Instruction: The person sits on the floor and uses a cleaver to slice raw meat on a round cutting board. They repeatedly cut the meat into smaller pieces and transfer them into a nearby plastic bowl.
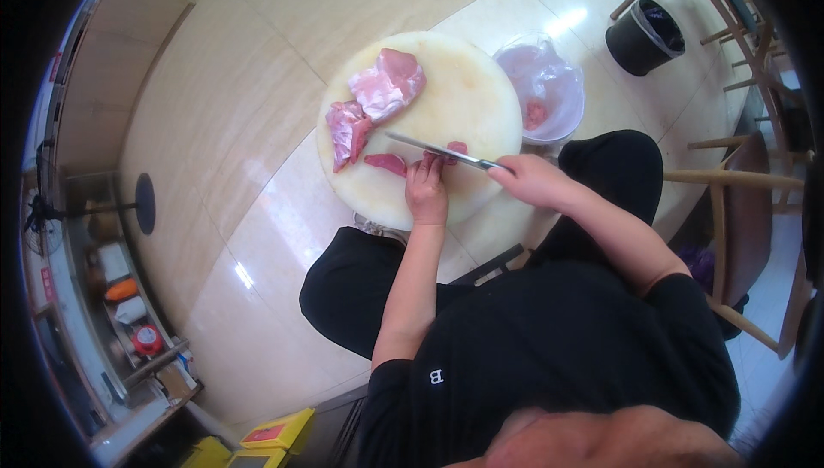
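A round, pale cutting board (470, 94) lies before me. My right hand (531, 181) is closed around the handle of a kitchen knife (428, 146), whose blade points left across the board. Just below the blade, my left hand (427, 191) presses its fingertips on a small piece of raw meat, mostly hidden by the fingers and blade. Small cut meat (457, 147) shows beyond the blade. A red strip of meat (386, 163) lies left of my left hand. Two larger raw pieces, a pale chunk (389, 85) and a darker chunk (347, 133), rest at the board's left side.
A plastic-lined white tub (570, 114) with some meat inside stands right of the board. Farther right are a black waste bin (644, 40) and a wooden chair (740, 178). A stocked shelf (122, 262) stands at the left, and yellow boxes (277, 432) lie at the lower left.
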Motion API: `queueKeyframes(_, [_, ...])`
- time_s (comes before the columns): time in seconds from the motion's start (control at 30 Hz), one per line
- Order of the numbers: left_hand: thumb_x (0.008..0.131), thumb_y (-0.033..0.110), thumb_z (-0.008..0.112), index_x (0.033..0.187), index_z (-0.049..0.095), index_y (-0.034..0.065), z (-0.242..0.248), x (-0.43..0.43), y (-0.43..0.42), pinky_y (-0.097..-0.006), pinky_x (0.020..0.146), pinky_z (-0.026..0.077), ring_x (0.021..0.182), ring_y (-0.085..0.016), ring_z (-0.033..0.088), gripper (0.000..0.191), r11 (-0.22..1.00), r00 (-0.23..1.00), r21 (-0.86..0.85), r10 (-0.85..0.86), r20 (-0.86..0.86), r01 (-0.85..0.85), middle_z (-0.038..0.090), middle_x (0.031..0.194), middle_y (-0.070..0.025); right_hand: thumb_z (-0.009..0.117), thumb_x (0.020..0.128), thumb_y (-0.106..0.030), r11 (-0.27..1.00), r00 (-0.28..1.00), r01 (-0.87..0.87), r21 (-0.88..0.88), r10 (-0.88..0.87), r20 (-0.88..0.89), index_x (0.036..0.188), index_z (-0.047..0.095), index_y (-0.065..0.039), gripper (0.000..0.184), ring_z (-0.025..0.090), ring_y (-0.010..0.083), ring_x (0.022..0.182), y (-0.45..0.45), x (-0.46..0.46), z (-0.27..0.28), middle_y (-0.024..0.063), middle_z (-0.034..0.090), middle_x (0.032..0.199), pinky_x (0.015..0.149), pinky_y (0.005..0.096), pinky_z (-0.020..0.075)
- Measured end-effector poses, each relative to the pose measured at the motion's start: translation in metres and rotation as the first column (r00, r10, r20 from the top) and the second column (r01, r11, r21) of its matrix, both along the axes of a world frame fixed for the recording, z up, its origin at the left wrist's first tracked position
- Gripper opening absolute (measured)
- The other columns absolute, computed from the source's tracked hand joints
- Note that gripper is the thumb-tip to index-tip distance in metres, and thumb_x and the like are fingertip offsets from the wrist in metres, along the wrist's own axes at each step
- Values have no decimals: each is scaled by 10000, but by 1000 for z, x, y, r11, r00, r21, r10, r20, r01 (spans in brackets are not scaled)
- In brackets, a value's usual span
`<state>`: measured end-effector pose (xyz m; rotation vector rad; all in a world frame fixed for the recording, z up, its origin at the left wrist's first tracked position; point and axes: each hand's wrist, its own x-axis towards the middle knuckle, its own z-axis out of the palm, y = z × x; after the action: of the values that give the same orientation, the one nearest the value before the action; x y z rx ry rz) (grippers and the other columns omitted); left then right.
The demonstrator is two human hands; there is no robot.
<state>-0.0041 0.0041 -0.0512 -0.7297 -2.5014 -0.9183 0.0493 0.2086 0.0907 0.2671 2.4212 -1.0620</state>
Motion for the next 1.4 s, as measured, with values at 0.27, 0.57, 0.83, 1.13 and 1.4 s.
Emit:
queueKeyframes(0.27, [774, -23, 609, 1131, 661, 69, 23, -7, 11, -423, 823, 492, 922, -275, 586, 373, 997, 993, -19, -72, 98, 75, 655, 1114, -88, 523, 943, -397, 990, 989, 129, -61, -133, -69, 1009, 671, -48, 385, 648, 351, 789, 11, 21, 9, 200, 669, 847, 713, 431, 494])
queueKeyframes(0.57, [748, -40, 600, 1117, 664, 34, -10, -3, 2, -407, 879, 504, 1038, -334, 591, 382, 998, 999, 40, -43, -19, 43, 652, 1104, -127, 520, 944, -374, 997, 998, 53, -53, -54, -17, 1031, 669, -44, 372, 640, 391, 847, 7, 24, 33, 223, 670, 902, 770, 443, 496])
queueKeyframes(0.83, [770, -30, 587, 1071, 675, 12, -3, -6, 6, -403, 894, 502, 1039, -339, 589, 316, 1000, 999, -1, -31, -15, 31, 649, 1098, -134, 506, 946, -395, 997, 997, -61, 54, 58, 51, 1026, 675, -45, 396, 641, 386, 867, 12, 11, 39, 219, 672, 913, 793, 459, 499])
queueKeyframes(1.13, [802, -24, 583, 1072, 663, 11, 10, -8, 12, -409, 884, 495, 1039, -352, 584, 283, 999, 997, 45, 28, -75, -25, 634, 1107, -154, 523, 944, -380, 998, 998, -55, 31, 53, 46, 1051, 679, -71, 363, 650, 352, 789, 18, 7, 36, 183, 676, 846, 738, 428, 508])
queueKeyframes(1.4, [749, -41, 602, 965, 651, 25, 30, -10, 13, -395, 798, 492, 942, -295, 602, 231, 993, 994, 24, -112, -8, 112, 627, 972, -107, 535, 946, -343, 985, 992, 108, -138, -115, -45, 1074, 666, -44, 351, 642, 283, 741, 22, 10, 26, 168, 668, 817, 706, 377, 493])
